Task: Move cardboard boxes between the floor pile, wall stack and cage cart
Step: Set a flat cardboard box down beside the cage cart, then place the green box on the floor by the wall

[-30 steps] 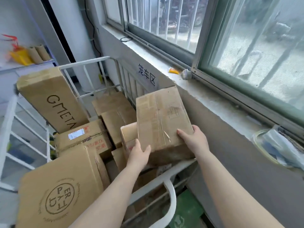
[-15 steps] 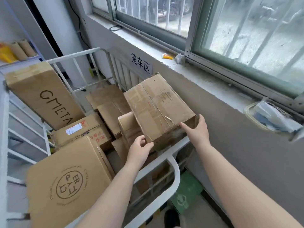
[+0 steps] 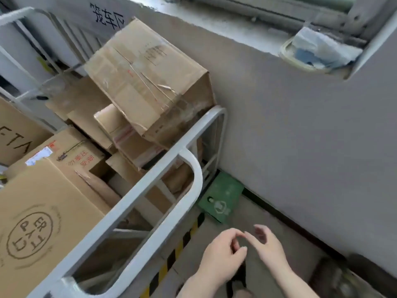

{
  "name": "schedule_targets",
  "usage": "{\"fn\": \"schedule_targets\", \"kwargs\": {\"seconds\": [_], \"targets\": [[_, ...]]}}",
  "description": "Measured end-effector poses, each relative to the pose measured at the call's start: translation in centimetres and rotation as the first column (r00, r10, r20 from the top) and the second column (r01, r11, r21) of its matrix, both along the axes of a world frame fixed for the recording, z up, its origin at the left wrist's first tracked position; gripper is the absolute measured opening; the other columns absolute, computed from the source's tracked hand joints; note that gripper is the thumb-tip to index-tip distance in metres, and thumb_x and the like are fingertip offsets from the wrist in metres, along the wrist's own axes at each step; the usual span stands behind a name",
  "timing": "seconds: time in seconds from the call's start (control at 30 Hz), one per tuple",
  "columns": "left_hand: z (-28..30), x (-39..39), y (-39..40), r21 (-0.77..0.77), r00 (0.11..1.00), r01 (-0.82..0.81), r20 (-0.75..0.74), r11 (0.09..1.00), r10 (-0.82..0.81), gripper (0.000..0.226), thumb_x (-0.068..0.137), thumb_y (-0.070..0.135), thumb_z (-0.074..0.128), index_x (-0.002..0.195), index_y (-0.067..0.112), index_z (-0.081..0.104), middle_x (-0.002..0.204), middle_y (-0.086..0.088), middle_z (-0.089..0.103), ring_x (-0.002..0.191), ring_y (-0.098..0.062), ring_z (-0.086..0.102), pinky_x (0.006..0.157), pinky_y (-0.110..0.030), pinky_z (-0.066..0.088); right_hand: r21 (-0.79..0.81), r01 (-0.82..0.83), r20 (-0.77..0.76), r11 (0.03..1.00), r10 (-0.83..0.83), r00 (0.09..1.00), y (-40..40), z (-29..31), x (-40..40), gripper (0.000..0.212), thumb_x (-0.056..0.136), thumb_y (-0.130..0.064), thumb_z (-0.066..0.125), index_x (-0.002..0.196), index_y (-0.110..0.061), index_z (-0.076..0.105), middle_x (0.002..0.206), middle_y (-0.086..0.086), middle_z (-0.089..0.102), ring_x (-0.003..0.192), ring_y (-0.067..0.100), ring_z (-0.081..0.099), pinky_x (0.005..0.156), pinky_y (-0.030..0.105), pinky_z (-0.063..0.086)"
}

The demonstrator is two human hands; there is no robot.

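Note:
A worn brown cardboard box [image 3: 148,82] lies tilted on top of other boxes in the white cage cart [image 3: 150,181], against the grey wall. Nothing holds it. My left hand [image 3: 223,254] and my right hand [image 3: 268,250] hang low in front of me over the floor, well below and to the right of the cart rail. Both are empty, fingers loosely curled, fingertips nearly meeting. Several more boxes fill the cart, among them a large one with a round stamp [image 3: 43,222] and one with red print [image 3: 71,155].
A green box [image 3: 221,198] sits on the floor between the cart corner and the wall. Yellow-black tape [image 3: 178,248] runs along the floor by the cart. A windowsill above holds a plastic-wrapped bundle [image 3: 318,50]. A dark object [image 3: 335,278] lies at the lower right.
Both hands have let go of the worn box and dropped down away from the cart. The box now rests on the pile. My view has tilted downward.

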State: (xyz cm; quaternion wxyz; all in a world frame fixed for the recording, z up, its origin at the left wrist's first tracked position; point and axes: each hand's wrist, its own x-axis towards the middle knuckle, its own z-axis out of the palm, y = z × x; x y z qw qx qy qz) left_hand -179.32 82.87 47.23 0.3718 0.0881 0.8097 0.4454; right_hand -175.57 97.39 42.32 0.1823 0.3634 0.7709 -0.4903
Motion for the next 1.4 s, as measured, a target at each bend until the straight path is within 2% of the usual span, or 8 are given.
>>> {"fn": "schedule_targets", "kwargs": {"seconds": [0.33,0.5,0.63,0.73,0.83,1.07,1.27,1.4], "targets": [[-25.8,-4.6,1.6,-0.444,0.968,-0.148,0.118,0.884,0.221,0.043,0.093,0.022,0.051,0.135,0.013,0.045,0.138,-0.005,0.050,0.124,-0.022,0.049,0.101,-0.028,0.039,-0.197,0.134,0.296,0.971,-0.071,0.952,2.3,-21.4,-2.6,0.075,0.079,-0.039,0.074,0.137,-0.005,0.042,0.136,0.014,0.050,0.122,0.027,0.051,0.099,0.028,0.038],[-39.3,-9.1,3.4,-0.480,0.962,-0.241,-0.004,0.843,0.273,0.044,0.094,0.022,0.050,0.136,0.011,0.044,0.139,-0.009,0.048,0.127,-0.026,0.047,0.092,-0.027,0.039,-0.208,0.274,0.253,0.939,-0.219,0.943,3.0,-34.2,-7.5,0.067,0.083,-0.026,0.071,0.136,-0.003,0.038,0.119,0.007,0.052,0.097,0.020,0.051,0.082,0.023,0.040],[-49.4,-13.8,4.0,-0.479,0.950,-0.302,-0.078,0.824,0.303,0.017,0.089,0.019,0.052,0.104,0.018,0.060,0.116,-0.005,0.061,0.107,-0.027,0.058,0.078,-0.025,0.043,-0.286,0.506,0.317,0.813,-0.418,0.851,3.3,-44.3,-12.0,0.059,0.084,-0.015,0.070,0.133,0.002,0.042,0.125,0.014,0.053,0.102,0.025,0.052,0.088,0.031,0.043],[-55.5,-16.4,3.5,-0.486,0.895,-0.403,-0.031,0.776,0.446,0.051,0.082,0.031,0.060,0.128,0.010,0.050,0.125,-0.012,0.058,0.111,-0.030,0.057,0.090,-0.032,0.047,-0.301,0.628,0.325,0.718,-0.542,0.775,3.2,-50.7,-13.7,0.077,0.077,-0.018,0.077,0.139,0.000,0.035,0.138,0.016,0.047,0.122,0.032,0.049,0.098,0.036,0.042],[-58.1,-17.0,3.4,-0.384,0.868,-0.434,0.064,0.815,0.493,0.071,0.067,0.044,0.073,0.128,0.016,0.050,0.125,-0.004,0.059,0.111,-0.025,0.058,0.091,-0.035,0.049,-0.371,0.615,0.210,0.696,-0.582,0.786,2.6,-54.6,-13.5,0.065,0.071,-0.016,0.082,0.128,-0.011,0.050,0.128,0.010,0.058,0.114,0.028,0.057,0.096,0.036,0.045],[-49.7,-12.5,5.6,-0.182,0.864,-0.502,-0.064,0.845,0.499,0.048,0.070,0.007,0.078,0.106,0.020,0.048,0.106,-0.008,0.057,0.099,-0.026,0.059,0.082,-0.035,0.050,-0.347,0.662,0.128,0.665,-0.665,0.736,2.7,-48.5,-9.0,0.071,0.044,-0.029,0.090,0.109,-0.024,0.061,0.103,0.002,0.071,0.092,0.025,0.068,0.088,0.046,0.054],[-27.0,-6.4,7.6,-0.303,0.903,-0.397,0.037,0.866,0.427,0.053,0.082,0.021,0.070,0.126,0.019,0.042,0.125,-0.006,0.042,0.103,-0.019,0.051,0.081,-0.025,0.043,-0.287,0.589,0.077,0.755,-0.595,0.800,5.3,-23.0,-2.1,0.065,0.047,-0.029,0.093,0.104,-0.020,0.062,0.102,0.005,0.068,0.098,0.023,0.063,0.097,0.039,0.046],[-8.3,-0.7,7.9,-0.331,0.903,-0.388,0.050,0.860,0.427,0.050,0.087,0.029,0.063,0.129,0.027,0.036,0.121,0.004,0.035,0.093,-0.011,0.046,0.076,-0.025,0.038,-0.220,0.528,0.030,0.820,-0.535,0.844,5.2,-3.5,3.3,0.040,0.066,-0.010,0.085,0.096,-0.022,0.062,0.103,0.004,0.063,0.098,0.019,0.051,0.094,0.032,0.036]]}}
